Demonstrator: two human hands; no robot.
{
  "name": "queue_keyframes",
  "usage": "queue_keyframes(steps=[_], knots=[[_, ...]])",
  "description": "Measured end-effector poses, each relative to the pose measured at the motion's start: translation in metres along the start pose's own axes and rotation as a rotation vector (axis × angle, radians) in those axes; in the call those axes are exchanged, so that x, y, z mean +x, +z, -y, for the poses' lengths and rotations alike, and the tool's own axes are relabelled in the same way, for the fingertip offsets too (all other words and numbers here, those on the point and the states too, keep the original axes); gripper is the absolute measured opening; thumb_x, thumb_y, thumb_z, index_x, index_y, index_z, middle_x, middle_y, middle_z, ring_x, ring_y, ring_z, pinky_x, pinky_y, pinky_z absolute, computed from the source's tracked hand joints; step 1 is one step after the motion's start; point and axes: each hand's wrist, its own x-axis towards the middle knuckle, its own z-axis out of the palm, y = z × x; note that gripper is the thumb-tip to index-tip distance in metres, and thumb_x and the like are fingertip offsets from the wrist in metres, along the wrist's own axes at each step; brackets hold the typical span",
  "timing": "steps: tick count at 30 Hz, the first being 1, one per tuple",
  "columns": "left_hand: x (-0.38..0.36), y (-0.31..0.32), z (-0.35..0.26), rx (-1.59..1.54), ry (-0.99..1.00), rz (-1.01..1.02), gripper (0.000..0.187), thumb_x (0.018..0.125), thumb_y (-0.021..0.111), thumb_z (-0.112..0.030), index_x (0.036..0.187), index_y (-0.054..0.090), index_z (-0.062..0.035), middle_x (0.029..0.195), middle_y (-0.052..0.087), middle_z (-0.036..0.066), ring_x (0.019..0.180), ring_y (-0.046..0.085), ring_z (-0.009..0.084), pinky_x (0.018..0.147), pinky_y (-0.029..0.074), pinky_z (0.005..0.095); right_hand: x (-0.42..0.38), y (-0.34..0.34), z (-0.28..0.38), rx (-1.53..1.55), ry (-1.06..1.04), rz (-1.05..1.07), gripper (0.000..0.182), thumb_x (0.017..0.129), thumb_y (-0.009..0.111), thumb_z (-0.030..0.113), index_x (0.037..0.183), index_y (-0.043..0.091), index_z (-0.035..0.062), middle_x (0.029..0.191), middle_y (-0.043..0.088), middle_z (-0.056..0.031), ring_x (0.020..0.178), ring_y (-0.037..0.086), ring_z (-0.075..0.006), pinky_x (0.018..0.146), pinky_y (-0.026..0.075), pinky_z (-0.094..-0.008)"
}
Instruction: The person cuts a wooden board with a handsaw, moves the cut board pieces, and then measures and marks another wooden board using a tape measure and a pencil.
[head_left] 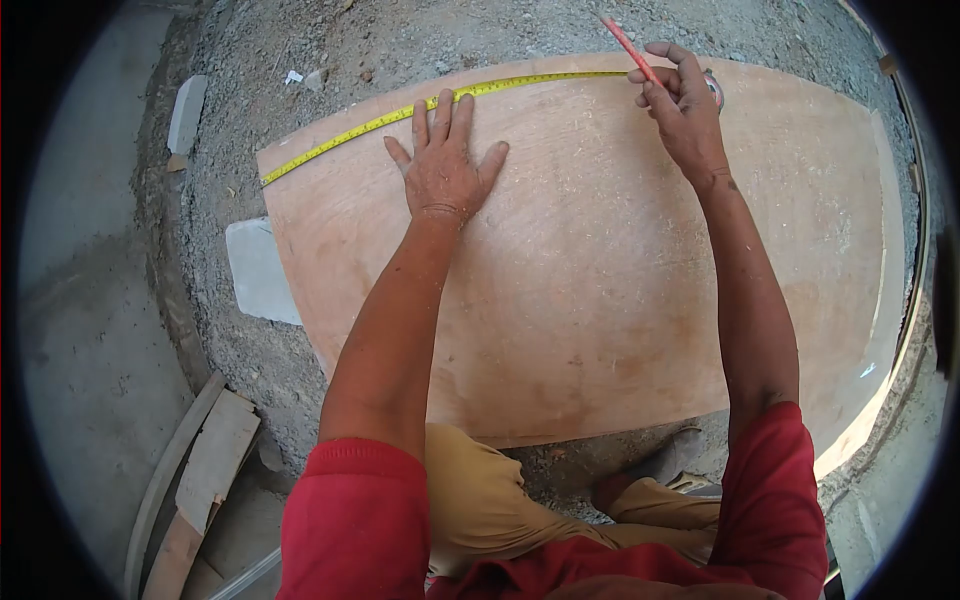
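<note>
A large plywood sheet [580,250] lies in front of me. Along its far edge runs a yellow tape measure [350,133], drawn out from the left corner towards the right. My left hand [445,165] rests flat with its fingers spread, the fingertips on the tape. Over the far right part of the sheet, my right hand [685,115] holds a red pencil [632,53] between thumb and fingers, its tip pointing up and left. The tape's case [714,90] shows just behind that hand, mostly hidden by it.
Gravel ground [400,40] surrounds the sheet. A pale block [262,270] sits by its left edge, and another [187,115] lies farther up. Wood offcuts [215,455] are at the lower left. A long strip [912,300] runs along the right side.
</note>
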Motion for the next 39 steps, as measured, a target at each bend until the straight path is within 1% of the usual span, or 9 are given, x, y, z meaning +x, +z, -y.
queue_keyframes(steps=[3, 4, 10, 13, 16, 19, 31, 34, 39], knots=[[0.001, -0.001, -0.001, -0.002, 0.004, 0.001, 0.079, 0.095, 0.055, -0.062, 0.161, 0.034, -0.0231, 0.170, 0.026, 0.002, 0.158, 0.016, 0.0306, 0.119, 0.010, 0.0737, 0.001, 0.031, -0.015, 0.063, 0.137, 0.111, 0.022, 0.099, 0.063, 0.021, 0.111, 0.068, 0.0040, 0.099, 0.073, -0.0074, 0.087, 0.063, -0.0104, 0.081, 0.049, -0.0271], [0.001, -0.001, -0.001, -0.003, 0.001, 0.004, 0.080, 0.095, 0.055, -0.062, 0.161, 0.034, -0.0231, 0.170, 0.026, 0.002, 0.158, 0.017, 0.0307, 0.119, 0.010, 0.0738, -0.001, 0.039, -0.019, 0.094, 0.163, 0.126, 0.030, 0.100, 0.065, 0.031, 0.110, 0.069, 0.0033, 0.091, 0.071, -0.0047, 0.084, 0.059, -0.0108, 0.078, 0.046, -0.0262], [0.000, -0.001, 0.001, -0.013, -0.003, 0.003, 0.080, 0.094, 0.056, -0.063, 0.160, 0.036, -0.0224, 0.169, 0.027, 0.003, 0.158, 0.017, 0.0315, 0.118, 0.011, 0.0747, 0.005, 0.073, -0.009, -0.007, 0.128, 0.133, 0.040, 0.100, 0.066, 0.040, 0.100, 0.071, 0.0000, 0.080, 0.066, -0.0002, 0.075, 0.056, -0.0093, 0.069, 0.046, -0.0288], [0.002, -0.001, 0.001, -0.026, -0.001, -0.001, 0.080, 0.093, 0.058, -0.062, 0.160, 0.037, -0.0222, 0.169, 0.028, 0.003, 0.158, 0.018, 0.0320, 0.117, 0.012, 0.0751, 0.005, 0.086, -0.015, 0.228, 0.243, 0.148, 0.035, 0.099, 0.068, 0.037, 0.100, 0.073, 0.0021, 0.080, 0.068, -0.0019, 0.074, 0.058, -0.0094, 0.069, 0.049, -0.0287], [0.002, 0.000, 0.000, -0.033, 0.008, -0.008, 0.080, 0.092, 0.059, -0.062, 0.159, 0.038, -0.0223, 0.169, 0.029, 0.003, 0.157, 0.019, 0.0323, 0.117, 0.012, 0.0753, 0.014, 0.099, -0.030, 0.318, 0.138, 0.144, 0.029, 0.095, 0.070, 0.032, 0.101, 0.076, 0.0035, 0.084, 0.072, -0.0032, 0.076, 0.063, -0.0103, 0.073, 0.052, -0.0269], [0.003, 0.000, -0.001, -0.017, 0.005, 0.002, 0.080, 0.093, 0.058, -0.063, 0.159, 0.038, -0.0222, 0.169, 0.029, 0.003, 0.157, 0.018, 0.0319, 0.118, 0.011, 0.0748, 0.024, 0.111, -0.039, 0.219, -0.043, 0.087, 0.026, 0.092, 0.072, 0.027, 0.100, 0.077, 0.0021, 0.086, 0.075, -0.0057, 0.077, 0.068, -0.0118, 0.074, 0.054, -0.0274], [0.003, 0.004, 0.002, -0.017, 0.028, -0.030, 0.079, 0.093, 0.059, -0.061, 0.158, 0.040, -0.0211, 0.168, 0.031, 0.006, 0.157, 0.020, 0.0326, 0.116, 0.013, 0.0762, 0.020, 0.119, -0.036, -0.087, -0.130, -0.001, 0.028, 0.092, 0.071, 0.034, 0.099, 0.079, 0.0076, 0.084, 0.077, -0.0124, 0.075, 0.074, -0.0248, 0.073, 0.057, -0.0332], [0.003, 0.004, 0.002, -0.010, 0.028, -0.025, 0.079, 0.093, 0.058, -0.062, 0.158, 0.039, -0.0214, 0.168, 0.030, 0.005, 0.157, 0.020, 0.0325, 0.116, 0.013, 0.0759, 0.020, 0.115, -0.031, -0.152, -0.071, 0.080, 0.027, 0.096, 0.071, 0.026, 0.107, 0.078, 0.0026, 0.094, 0.077, -0.0079, 0.085, 0.069, -0.0128, 0.079, 0.054, -0.0279], [0.003, 0.004, 0.001, 0.017, 0.014, 0.008, 0.080, 0.094, 0.054, -0.065, 0.160, 0.037, -0.0226, 0.169, 0.027, 0.004, 0.158, 0.016, 0.0315, 0.119, 0.009, 0.0740, 0.020, 0.114, -0.028, -0.213, -0.082, 0.094, 0.026, 0.096, 0.071, 0.026, 0.107, 0.078, 0.0028, 0.095, 0.078, -0.0079, 0.084, 0.069, -0.0134, 0.079, 0.054, -0.0282]])
